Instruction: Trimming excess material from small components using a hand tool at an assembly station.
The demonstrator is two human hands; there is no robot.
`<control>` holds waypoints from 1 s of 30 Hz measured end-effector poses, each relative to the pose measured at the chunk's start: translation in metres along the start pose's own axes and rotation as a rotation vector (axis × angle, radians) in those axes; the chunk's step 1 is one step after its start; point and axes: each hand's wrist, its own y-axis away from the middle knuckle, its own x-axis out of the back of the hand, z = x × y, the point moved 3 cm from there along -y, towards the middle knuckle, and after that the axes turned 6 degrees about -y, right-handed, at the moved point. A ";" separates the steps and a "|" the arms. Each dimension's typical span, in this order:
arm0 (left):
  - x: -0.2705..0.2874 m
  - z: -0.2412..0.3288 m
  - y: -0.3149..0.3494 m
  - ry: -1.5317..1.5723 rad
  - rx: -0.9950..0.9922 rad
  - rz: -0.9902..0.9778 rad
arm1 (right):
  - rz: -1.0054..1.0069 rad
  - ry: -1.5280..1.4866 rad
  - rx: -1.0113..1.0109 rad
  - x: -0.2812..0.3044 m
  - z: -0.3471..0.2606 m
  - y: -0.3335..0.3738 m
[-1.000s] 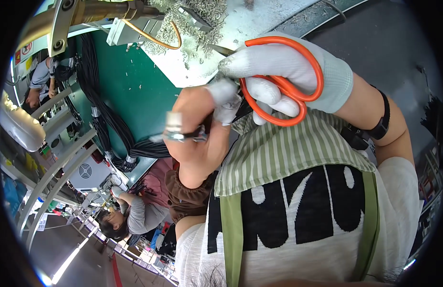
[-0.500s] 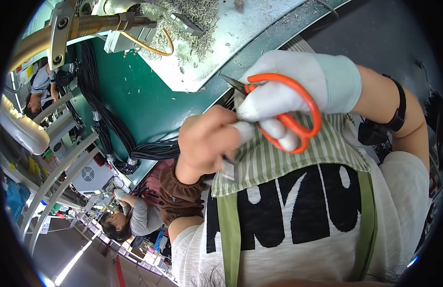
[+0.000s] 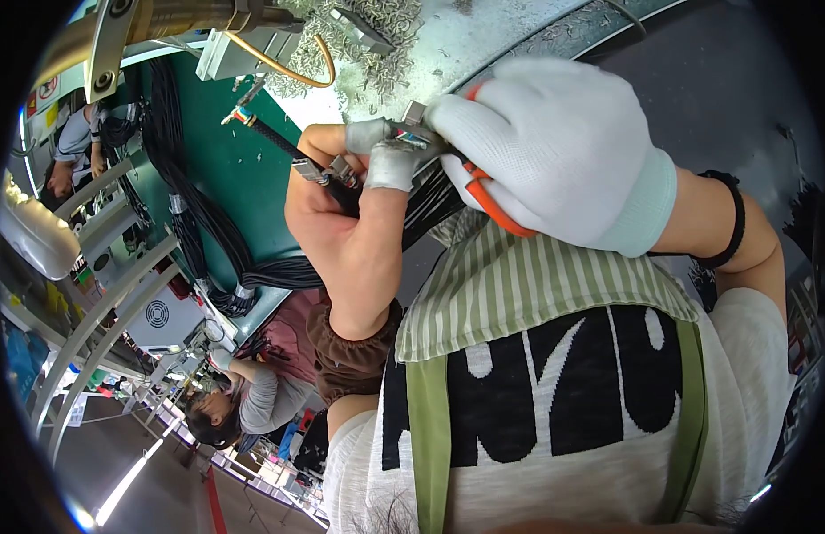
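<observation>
My left hand [image 3: 346,209], with grey-white covers on its thumb and fingertip, pinches a black cable by an end with coloured wires [image 3: 412,136]. A small metal block [image 3: 414,113] sits just above those wires. Another stretch of black cable [image 3: 279,135] sticks out past the back of this hand, its stripped tip showing coloured wires [image 3: 242,116]. Metal connector pieces [image 3: 312,171] lie against the hand. My right hand [image 3: 555,147], in a white glove, is closed on orange-handled scissors [image 3: 495,206]. The blades are mostly hidden near the pinched wires.
Metal scraps [image 3: 377,67] cover the pale plate on the green bench [image 3: 208,133]. Bundled black cables [image 3: 186,191] run along the bench's left side. A machine arm with a thin yellow tube [image 3: 328,62] overhangs it. Two people work at the left, one in a grey top [image 3: 270,405].
My left hand has moved up and now shows the cable and its coloured wires. The right glove has turned over, hiding most of the scissors, and has come to the pinched wires.
</observation>
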 end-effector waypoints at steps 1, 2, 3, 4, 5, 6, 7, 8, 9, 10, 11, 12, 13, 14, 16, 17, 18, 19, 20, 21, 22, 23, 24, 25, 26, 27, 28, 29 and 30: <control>-0.002 0.000 -0.001 0.001 0.001 -0.002 | -0.001 0.001 -0.002 0.002 -0.001 0.002; -0.005 0.002 -0.002 -0.006 -0.028 0.018 | -0.084 -0.047 -0.043 0.003 -0.001 0.003; -0.007 0.003 -0.002 -0.013 -0.057 0.038 | -0.168 -0.095 -0.084 0.003 -0.001 0.004; -0.010 0.004 -0.002 -0.021 -0.085 0.059 | -0.253 -0.144 -0.125 0.002 0.000 0.005; -0.012 0.004 0.000 -0.023 -0.083 0.060 | -0.253 -0.147 -0.124 0.001 0.000 0.004; -0.014 0.007 0.002 -0.096 -0.199 0.085 | -0.200 -0.248 -0.127 0.001 0.000 0.002; -0.018 0.010 0.004 -0.167 -0.316 0.106 | -0.145 -0.345 -0.132 0.001 0.002 0.001; -0.019 0.012 0.006 -0.239 -0.433 0.127 | -0.089 -0.442 -0.138 0.001 0.003 0.001; -0.017 0.012 0.005 -0.238 -0.432 0.126 | -0.090 -0.442 -0.139 0.000 0.005 0.002; -0.013 0.010 0.002 -0.279 -0.423 0.045 | -0.097 -0.482 -0.150 -0.002 0.007 0.004; -0.010 0.008 0.000 -0.320 -0.413 -0.037 | -0.103 -0.523 -0.161 -0.004 0.008 0.006; -0.009 0.006 0.000 -0.363 -0.402 -0.114 | -0.112 -0.566 -0.168 -0.006 0.008 0.007; -0.011 0.009 0.001 -0.364 -0.399 -0.112 | -0.114 -0.569 -0.167 -0.005 0.008 0.005; -0.012 0.010 0.000 -0.260 -0.269 -0.043 | -0.121 -0.564 -0.170 -0.003 0.007 0.002; -0.012 0.010 0.000 -0.052 -0.008 0.092 | -0.136 -0.553 -0.177 -0.001 0.006 -0.002; -0.013 0.009 0.000 -0.050 -0.007 0.092 | -0.137 -0.552 -0.178 -0.003 0.005 -0.002; -0.013 0.007 0.000 -0.092 -0.062 0.091 | -0.072 -0.421 -0.170 -0.005 0.005 0.000; -0.013 0.005 0.000 -0.134 -0.118 0.090 | -0.007 -0.291 -0.162 -0.007 0.004 0.002; -0.013 0.004 -0.001 -0.176 -0.173 0.089 | 0.057 -0.160 -0.152 -0.006 0.004 0.004; -0.015 0.003 -0.002 -0.175 -0.172 0.090 | 0.055 -0.160 -0.152 -0.005 0.005 0.004; -0.017 0.001 -0.002 -0.179 -0.178 0.103 | 0.007 -0.153 -0.158 -0.006 0.005 0.005; -0.018 0.000 -0.002 -0.183 -0.185 0.115 | -0.040 -0.146 -0.165 -0.007 0.005 0.005; -0.019 -0.001 -0.001 -0.187 -0.191 0.128 | -0.088 -0.139 -0.172 -0.007 0.005 0.005; -0.018 0.000 -0.001 -0.187 -0.189 0.129 | -0.090 -0.140 -0.171 -0.006 0.006 0.004; -0.016 -0.002 -0.002 -0.081 -0.085 0.097 | -0.190 -0.285 -0.212 -0.005 0.008 0.001; -0.015 -0.004 -0.003 0.025 0.017 0.061 | -0.288 -0.427 -0.255 -0.005 0.010 0.000; -0.015 -0.006 -0.004 0.132 0.120 0.025 | -0.387 -0.569 -0.297 -0.006 0.011 0.000; -0.013 -0.007 -0.004 0.132 0.121 0.024 | -0.387 -0.569 -0.298 -0.008 0.013 0.002; -0.011 -0.011 -0.005 0.143 0.181 0.009 | -0.341 -0.589 -0.278 -0.010 0.014 0.006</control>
